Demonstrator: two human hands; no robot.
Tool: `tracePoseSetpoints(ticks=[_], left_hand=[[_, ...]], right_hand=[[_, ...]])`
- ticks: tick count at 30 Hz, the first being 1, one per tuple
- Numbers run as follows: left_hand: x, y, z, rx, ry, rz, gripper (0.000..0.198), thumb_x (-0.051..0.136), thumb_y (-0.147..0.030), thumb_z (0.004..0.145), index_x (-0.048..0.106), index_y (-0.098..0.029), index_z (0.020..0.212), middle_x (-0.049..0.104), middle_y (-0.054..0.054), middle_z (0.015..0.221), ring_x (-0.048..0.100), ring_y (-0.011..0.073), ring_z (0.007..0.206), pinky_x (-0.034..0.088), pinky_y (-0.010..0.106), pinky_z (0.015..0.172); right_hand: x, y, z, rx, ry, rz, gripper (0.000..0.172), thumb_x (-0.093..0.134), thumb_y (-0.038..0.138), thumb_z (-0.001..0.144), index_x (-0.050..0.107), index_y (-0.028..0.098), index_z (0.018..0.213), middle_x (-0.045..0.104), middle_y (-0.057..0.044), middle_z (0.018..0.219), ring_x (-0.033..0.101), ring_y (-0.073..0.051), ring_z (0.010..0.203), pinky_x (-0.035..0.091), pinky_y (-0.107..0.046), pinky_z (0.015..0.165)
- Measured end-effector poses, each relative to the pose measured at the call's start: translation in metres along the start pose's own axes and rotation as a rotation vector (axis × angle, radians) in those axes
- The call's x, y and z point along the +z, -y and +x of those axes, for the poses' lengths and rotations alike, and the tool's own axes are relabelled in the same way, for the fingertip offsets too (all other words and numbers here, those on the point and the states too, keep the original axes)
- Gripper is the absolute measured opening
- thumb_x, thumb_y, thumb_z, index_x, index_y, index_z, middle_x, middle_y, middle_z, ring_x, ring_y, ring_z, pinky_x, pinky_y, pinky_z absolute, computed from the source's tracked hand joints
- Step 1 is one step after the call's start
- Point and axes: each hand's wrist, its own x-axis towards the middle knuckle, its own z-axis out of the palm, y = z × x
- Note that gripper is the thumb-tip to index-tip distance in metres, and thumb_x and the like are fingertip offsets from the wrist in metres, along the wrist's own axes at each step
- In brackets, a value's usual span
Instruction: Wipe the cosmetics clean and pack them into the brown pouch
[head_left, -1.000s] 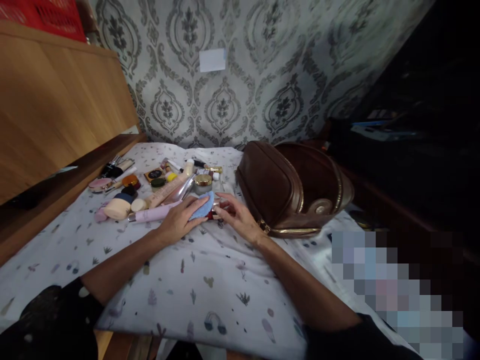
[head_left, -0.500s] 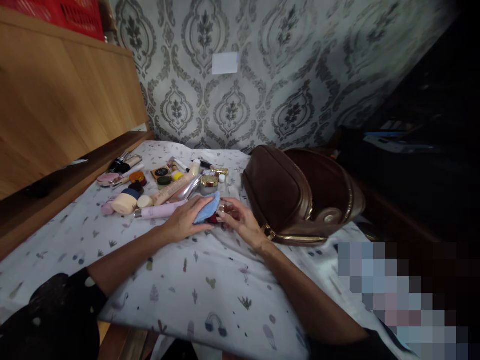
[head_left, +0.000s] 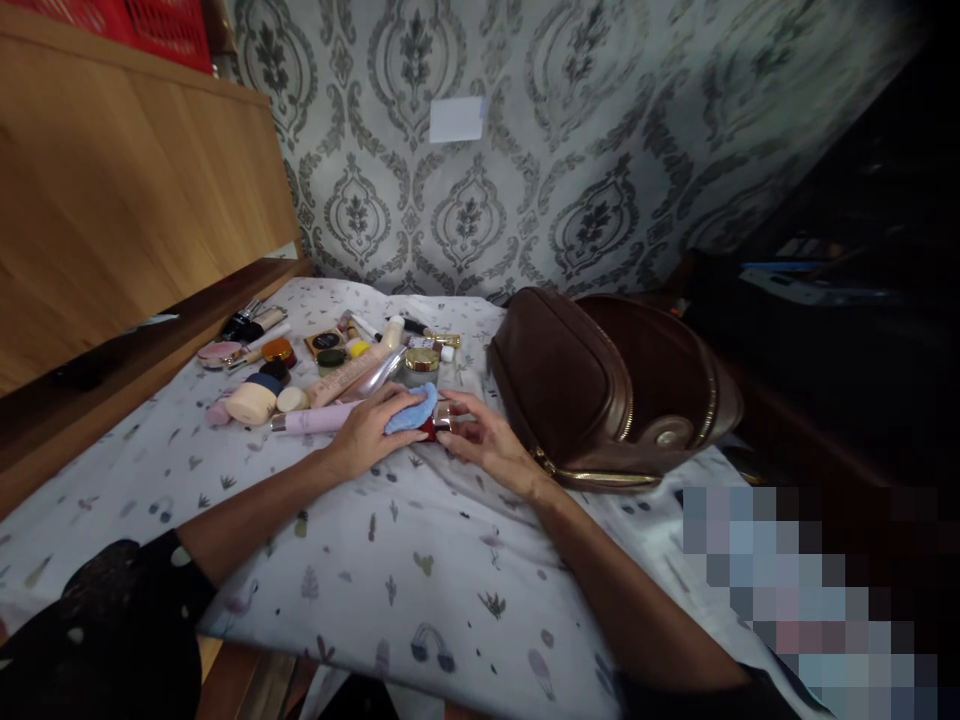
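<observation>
A red container [head_left: 430, 428] is held between two hands over a patterned sheet [head_left: 352, 560], its side partly covered by a blue cloth [head_left: 412, 408] gripped in the left hand's [head_left: 371, 432] fingers, its silver end [head_left: 445, 416] pinched by the right hand's [head_left: 484, 437] (presumably for steadiness); cosmetics [head_left: 345, 375] are spread beyond, a brown bag [head_left: 551, 375] set alongside.
</observation>
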Motion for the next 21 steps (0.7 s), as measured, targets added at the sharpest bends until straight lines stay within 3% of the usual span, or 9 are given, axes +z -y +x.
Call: tracePoseSetpoints(ticks=[3,6,11,14,21], left_hand=[[0.0001,-0.0013,0.0001,0.007,-0.056,0.036,0.034,0.064,-0.044,0.090,0.064,-0.021,0.115,0.062,0.007,0.106,0.062,0.0223,0.101,0.053,0.039,0.091],[-0.0003,-0.0020,-0.0006,0.042,-0.081,0.075,0.034,0.062,-0.043,0.092,0.063,-0.021,0.117,0.062,0.007,0.107,0.062,0.0219,0.102,0.053,0.039,0.092],[-0.0023,-0.0049,-0.0023,0.158,0.015,0.157,0.047,0.056,-0.049,0.094,0.058,-0.021,0.132,0.059,0.011,0.117,0.061,0.0232,0.108,0.054,0.036,0.090],[-0.0044,-0.0076,-0.0023,0.181,0.044,0.161,0.046,0.052,-0.048,0.096,0.058,-0.021,0.133,0.059,0.011,0.117,0.062,0.0226,0.107,0.055,0.034,0.088],[-0.0066,-0.0093,-0.0009,0.256,-0.030,0.163,0.035,0.048,-0.036,0.100,0.062,-0.020,0.128,0.062,0.010,0.109,0.064,0.0197,0.098,0.056,0.031,0.082]], right_hand=[[0.0000,-0.0031,0.0022,-0.019,-0.043,-0.053,0.058,0.079,0.040,0.074,0.055,0.026,0.126,0.059,-0.001,0.098,0.052,-0.009,0.061,0.042,-0.021,0.049],[0.0015,-0.0048,0.0031,-0.029,-0.090,-0.088,0.056,0.079,0.045,0.073,0.055,0.024,0.119,0.062,0.001,0.088,0.053,-0.010,0.057,0.042,-0.021,0.046],[0.0024,-0.0049,0.0032,0.004,-0.152,-0.094,0.052,0.070,0.061,0.077,0.055,0.020,0.105,0.061,0.003,0.068,0.058,-0.013,0.051,0.044,-0.024,0.045],[0.0031,-0.0045,0.0041,0.026,-0.172,-0.080,0.052,0.069,0.063,0.076,0.054,0.020,0.100,0.062,0.003,0.064,0.059,-0.013,0.049,0.047,-0.026,0.049],[0.0026,-0.0056,0.0067,0.108,-0.272,0.080,0.055,0.074,0.062,0.070,0.057,0.020,0.100,0.061,0.004,0.063,0.061,-0.014,0.053,0.048,-0.025,0.051]])
